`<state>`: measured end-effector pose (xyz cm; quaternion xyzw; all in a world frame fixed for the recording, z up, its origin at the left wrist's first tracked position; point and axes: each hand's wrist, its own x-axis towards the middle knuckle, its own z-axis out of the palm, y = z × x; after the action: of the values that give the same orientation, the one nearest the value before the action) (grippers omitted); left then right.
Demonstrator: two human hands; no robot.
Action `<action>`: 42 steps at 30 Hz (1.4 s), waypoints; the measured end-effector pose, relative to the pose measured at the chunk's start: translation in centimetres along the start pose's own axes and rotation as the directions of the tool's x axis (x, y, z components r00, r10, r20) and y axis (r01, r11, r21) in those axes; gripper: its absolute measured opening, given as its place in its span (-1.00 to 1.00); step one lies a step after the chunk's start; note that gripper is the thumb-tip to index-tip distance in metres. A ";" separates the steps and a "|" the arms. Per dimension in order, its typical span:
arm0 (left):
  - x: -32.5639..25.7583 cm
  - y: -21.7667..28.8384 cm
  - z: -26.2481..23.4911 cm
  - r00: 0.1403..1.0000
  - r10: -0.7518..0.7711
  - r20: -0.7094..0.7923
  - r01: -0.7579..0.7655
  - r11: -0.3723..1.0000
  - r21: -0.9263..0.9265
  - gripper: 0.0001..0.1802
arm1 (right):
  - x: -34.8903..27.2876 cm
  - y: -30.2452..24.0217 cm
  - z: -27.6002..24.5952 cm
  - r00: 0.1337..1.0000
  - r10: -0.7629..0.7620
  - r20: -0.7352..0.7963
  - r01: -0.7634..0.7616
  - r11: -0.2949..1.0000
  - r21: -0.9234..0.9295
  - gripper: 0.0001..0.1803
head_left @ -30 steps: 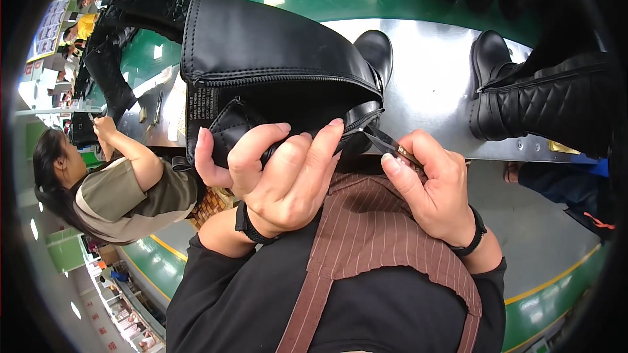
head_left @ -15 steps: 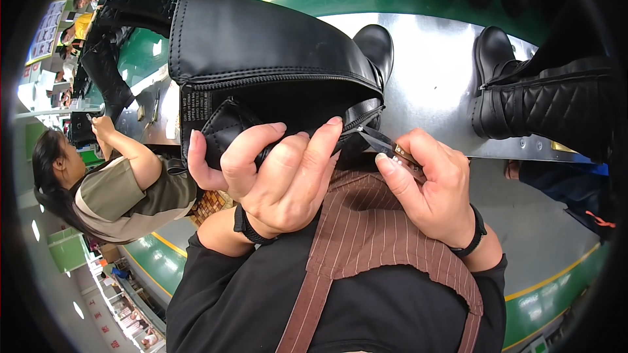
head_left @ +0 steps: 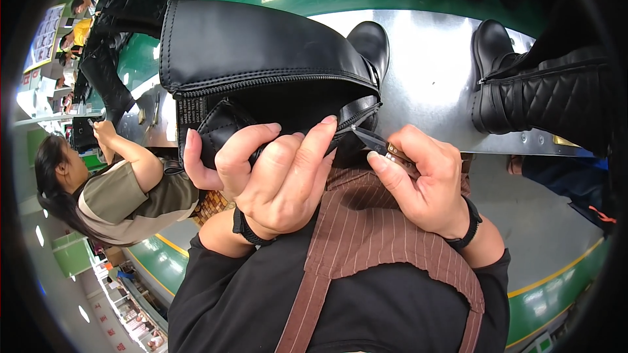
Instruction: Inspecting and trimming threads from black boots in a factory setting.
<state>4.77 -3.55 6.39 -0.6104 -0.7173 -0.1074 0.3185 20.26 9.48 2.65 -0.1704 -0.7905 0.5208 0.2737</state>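
A tall black boot (head_left: 255, 42) lies in front of me with its side zipper (head_left: 288, 80) undone and the shaft gaping. My left hand (head_left: 278, 173) is closed on the near edge of the shaft, fingertips pinching it beside the lower zipper teeth. My right hand (head_left: 428, 183) is closed around the brown, riveted handle of a small pointed knife (head_left: 371, 138). Its dark blade points left, the tip at the near zipper edge, close to my left fingertips. A folded black flap (head_left: 226, 124) and a printed label (head_left: 191, 112) show inside the shaft.
Another black boot (head_left: 543, 95) with a quilted shaft lies at the right of the metal table (head_left: 432, 78). More boots (head_left: 104, 75) stand at the left. A co-worker (head_left: 124, 189) sits to my left, near tools (head_left: 156, 108) on a surface.
The boot and both my hands have shifted slightly left in the view. My grips look the same, and the knife tip stays at the zipper edge.
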 end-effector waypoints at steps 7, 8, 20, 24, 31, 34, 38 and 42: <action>0.1 0.0 0.3 1.000 -0.017 -0.023 0.017 1.000 -0.019 -0.70 | -0.5 1.0 -1.1 0.906 0.366 -0.214 -0.142 0.737 0.661 -0.78; 0.1 0.0 0.4 0.998 -0.030 -0.050 0.029 0.999 -0.028 -0.69 | -0.6 1.0 -1.2 0.908 0.363 -0.211 -0.226 0.845 0.485 -0.78; 0.5 0.4 0.0 0.999 -0.004 -0.046 0.004 1.000 0.003 -0.66 | -0.3 -0.3 -0.4 0.995 0.102 0.007 -0.102 0.984 0.147 -0.78; 0.5 0.4 0.0 0.999 0.008 -0.053 -0.008 1.000 0.005 -0.66 | 0.1 -0.7 -0.3 0.995 0.095 0.014 -0.096 0.984 0.152 -0.77; 0.6 0.2 -0.1 0.999 0.014 -0.029 -0.014 1.000 0.010 -0.67 | 0.3 -0.2 0.0 0.999 0.008 -0.033 -0.007 0.999 0.048 -0.79; 0.5 0.2 -0.2 1.000 0.000 -0.019 -0.001 1.000 -0.002 -0.66 | 0.0 0.1 0.1 0.999 -0.027 -0.037 0.027 1.000 0.000 -0.79; 0.8 0.3 -0.1 0.999 -0.024 -0.023 0.024 0.999 -0.025 -0.66 | -0.7 0.7 -0.5 0.929 0.202 -0.309 0.005 0.829 0.560 -0.83; 1.4 0.3 0.0 0.998 -0.055 -0.043 0.055 0.998 0.002 -0.59 | -0.7 1.6 -1.4 0.898 0.369 -0.237 -0.233 0.860 0.454 -0.78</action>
<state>4.98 -2.34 7.11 -0.5874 -0.7270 -0.1282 0.3316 21.69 10.78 1.43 -0.3126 -0.5702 0.6791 0.3404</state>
